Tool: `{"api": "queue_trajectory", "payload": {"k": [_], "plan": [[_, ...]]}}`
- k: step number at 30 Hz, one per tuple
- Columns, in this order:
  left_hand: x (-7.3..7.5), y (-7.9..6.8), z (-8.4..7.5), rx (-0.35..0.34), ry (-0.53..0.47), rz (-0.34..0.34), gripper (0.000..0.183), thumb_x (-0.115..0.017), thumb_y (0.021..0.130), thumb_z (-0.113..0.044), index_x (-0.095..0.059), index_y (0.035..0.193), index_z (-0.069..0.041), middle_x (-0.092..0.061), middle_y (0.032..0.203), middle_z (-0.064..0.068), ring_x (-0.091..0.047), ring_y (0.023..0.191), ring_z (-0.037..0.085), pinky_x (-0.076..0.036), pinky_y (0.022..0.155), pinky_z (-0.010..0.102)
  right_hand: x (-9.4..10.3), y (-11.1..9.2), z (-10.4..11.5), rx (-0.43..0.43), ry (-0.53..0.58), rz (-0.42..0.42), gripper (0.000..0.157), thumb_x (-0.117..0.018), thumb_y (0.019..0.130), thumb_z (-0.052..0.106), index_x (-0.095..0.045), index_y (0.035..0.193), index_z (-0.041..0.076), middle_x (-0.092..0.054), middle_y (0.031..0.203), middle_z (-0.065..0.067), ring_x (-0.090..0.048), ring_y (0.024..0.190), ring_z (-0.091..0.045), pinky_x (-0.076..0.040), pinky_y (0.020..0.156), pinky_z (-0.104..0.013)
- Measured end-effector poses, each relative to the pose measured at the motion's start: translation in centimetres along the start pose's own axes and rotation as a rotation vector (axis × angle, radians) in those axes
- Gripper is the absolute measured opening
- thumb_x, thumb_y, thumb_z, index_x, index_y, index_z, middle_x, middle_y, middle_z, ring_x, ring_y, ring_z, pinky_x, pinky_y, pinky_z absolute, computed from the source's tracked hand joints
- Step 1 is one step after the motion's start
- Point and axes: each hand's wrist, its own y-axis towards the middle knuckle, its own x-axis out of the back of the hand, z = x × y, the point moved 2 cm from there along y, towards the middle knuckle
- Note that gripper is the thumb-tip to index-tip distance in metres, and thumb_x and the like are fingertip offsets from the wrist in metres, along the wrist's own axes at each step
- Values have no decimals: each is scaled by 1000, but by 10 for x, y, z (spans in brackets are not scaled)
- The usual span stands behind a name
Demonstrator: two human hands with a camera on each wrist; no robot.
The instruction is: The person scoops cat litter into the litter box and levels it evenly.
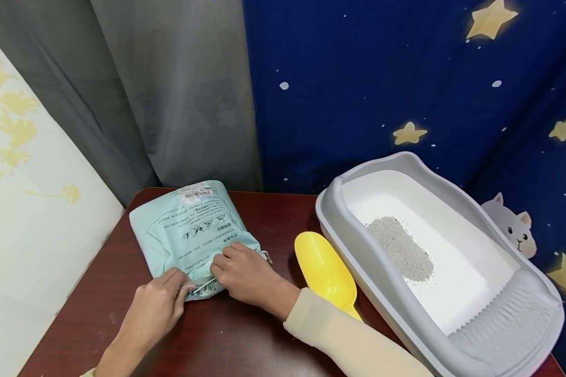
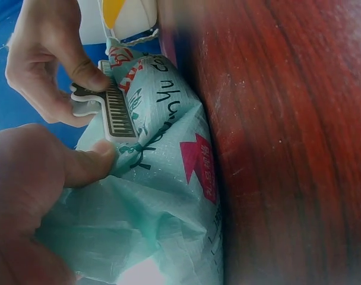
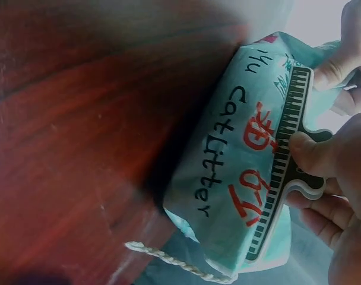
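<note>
A teal bag of cat litter (image 1: 203, 225) lies on the table at the left, its near end folded over. A bag clip with a piano-key pattern (image 3: 281, 163) sits across that fold. My right hand (image 1: 245, 275) pinches the clip's handles between thumb and fingers, as the right wrist view (image 3: 341, 160) shows. Just left of it, my left hand (image 1: 155, 306) pinches the folded bag edge; in the left wrist view its thumb (image 2: 88, 163) presses near the clip's end. A twisted white cord (image 3: 174, 259) hangs from one corner of the bag.
To the right stands a grey and white litter box (image 1: 476, 262) with a patch of grey litter (image 1: 401, 248) in it. Between box and bag lies a yellow scoop (image 1: 325, 269), partly behind the right sleeve. Curtains (image 1: 198, 94) hang behind the dark red table (image 1: 236, 340).
</note>
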Motion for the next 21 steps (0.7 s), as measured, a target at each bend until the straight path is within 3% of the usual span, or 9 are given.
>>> {"api": "queue_trajectory", "payload": {"k": [4,6,9,11,15,21], "plan": [[1,0,0,-4,-1,12,61,-32,116,-55,-62,84,-13,-54,80,-5,-57,56,14,-47,45,33,-4,-2,-1,1,21,-17,22,-61,104,11,-79,106,22,-69,93,9,-63,92,-11,-47,89,-26],[2,1,0,3,-3,27,45,-54,116,-44,-62,85,-13,-53,80,-5,-57,56,13,-47,45,32,-5,-3,-2,2,28,-13,22,-60,106,12,-79,107,22,-70,94,9,-64,93,-10,-48,90,-26],[4,0,0,36,-8,38,26,-85,98,-20,-63,85,-14,-54,81,-6,-56,57,11,-47,47,32,-6,-2,-3,0,42,5,22,-59,108,13,-78,112,22,-71,97,10,-64,95,-10,-49,89,-25],[5,-1,-1,61,-13,35,33,-95,79,-6,-64,85,-15,-57,83,-7,-57,58,12,-48,48,33,-6,-1,-3,-1,55,23,21,-59,109,14,-78,116,22,-72,101,10,-64,96,-10,-49,90,-25],[6,-2,-3,84,-27,21,33,-96,76,-3,-68,89,-14,-62,87,-6,-61,62,13,-51,50,35,-4,-1,-5,-19,106,67,23,-60,108,15,-77,123,22,-73,107,10,-63,97,-10,-49,90,-25],[8,-1,-4,88,-30,15,29,-90,79,-1,-68,91,-15,-62,88,-6,-57,61,9,-49,49,33,1,0,-6,-38,132,67,26,-63,106,18,-75,130,22,-72,110,7,-64,99,-13,-51,89,-26]]}}
